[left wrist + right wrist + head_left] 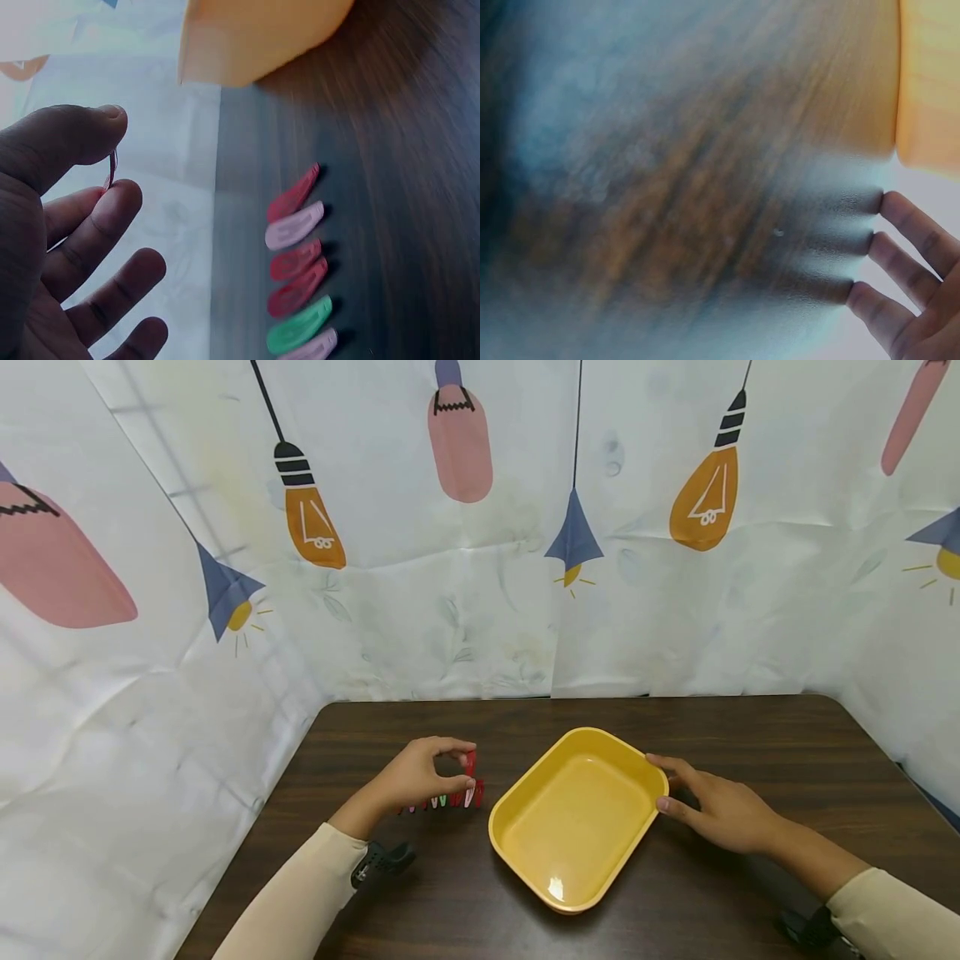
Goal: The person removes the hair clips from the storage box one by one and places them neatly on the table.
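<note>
1. A red hair clip [470, 763] is pinched between the thumb and forefinger of the left hand [420, 774], held upright just above the dark wooden table [750, 735]. In the left wrist view only a thin red edge of it [112, 169] is seen between the 2 fingertips; the other fingers hang loosely and hold nothing.

2. A row of hair clips [298, 274] lies flat on the table below the left hand, side by side and nearly touching; 6 are counted in the left wrist view, in red, pink and green.

3. A yellow tray [517, 793] stands just to the right of the row, with nothing seen inside it.

4. The right hand [720, 810] is laid against the tray's right rim with fingers extended and relaxed; nothing is clasped by it. In the right wrist view the fingertips [900, 214] are seen beside the tray's yellow edge [928, 75].

5. The clip is judged to be very light, thin and stiff, with a smooth painted face that may slip. It is best taken by its 2 flat faces near the middle, with a light pinch, since a hard squeeze on its bowed body could snap it open.
</note>
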`<state>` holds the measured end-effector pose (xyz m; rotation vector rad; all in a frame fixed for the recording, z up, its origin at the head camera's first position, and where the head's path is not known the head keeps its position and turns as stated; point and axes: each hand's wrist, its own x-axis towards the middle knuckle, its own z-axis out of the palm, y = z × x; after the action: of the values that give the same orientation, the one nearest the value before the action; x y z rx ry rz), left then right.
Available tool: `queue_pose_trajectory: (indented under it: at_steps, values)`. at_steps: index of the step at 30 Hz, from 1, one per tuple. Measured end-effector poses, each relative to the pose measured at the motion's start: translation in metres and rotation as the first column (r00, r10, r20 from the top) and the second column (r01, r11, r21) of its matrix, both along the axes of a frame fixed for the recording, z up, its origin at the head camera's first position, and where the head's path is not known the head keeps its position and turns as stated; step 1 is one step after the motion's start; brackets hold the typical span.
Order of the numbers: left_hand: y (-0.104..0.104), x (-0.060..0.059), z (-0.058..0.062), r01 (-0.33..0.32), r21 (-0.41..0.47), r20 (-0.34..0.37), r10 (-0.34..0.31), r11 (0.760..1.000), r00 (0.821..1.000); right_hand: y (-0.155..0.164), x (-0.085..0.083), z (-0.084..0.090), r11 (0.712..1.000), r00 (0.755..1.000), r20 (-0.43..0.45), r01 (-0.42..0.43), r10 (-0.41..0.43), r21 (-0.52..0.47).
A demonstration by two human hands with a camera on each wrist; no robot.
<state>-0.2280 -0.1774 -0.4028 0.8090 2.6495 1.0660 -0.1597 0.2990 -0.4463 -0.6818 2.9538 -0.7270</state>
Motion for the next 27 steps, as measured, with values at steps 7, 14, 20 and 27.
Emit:
queue_pose_trajectory:
  at_steps: [7, 14, 20, 27]
  values:
    - [-0.015, 0.001, -0.007, -0.017, 0.014, 0.018, 0.017, 1.000, 1.000, 0.001, 0.002, -0.001, 1.000, 1.000, 0.005, -0.002, 0.002, -0.014]
    - [-0.030, 0.001, -0.017, -0.043, 0.016, 0.020, 0.042, 0.999, 0.999, 0.001, 0.001, -0.002, 1.000, 1.000, 0.012, 0.003, -0.002, -0.005]
    - [-0.042, 0.004, -0.020, -0.073, -0.004, -0.002, 0.073, 0.997, 0.997, 0.001, 0.000, -0.003, 1.000, 1.000, -0.002, 0.003, -0.003, 0.001]
    - [-0.055, 0.006, -0.025, -0.103, -0.014, 0.007, 0.103, 0.995, 0.995, 0.000, 0.000, -0.001, 1.000, 1.000, -0.006, 0.007, -0.007, 0.003]
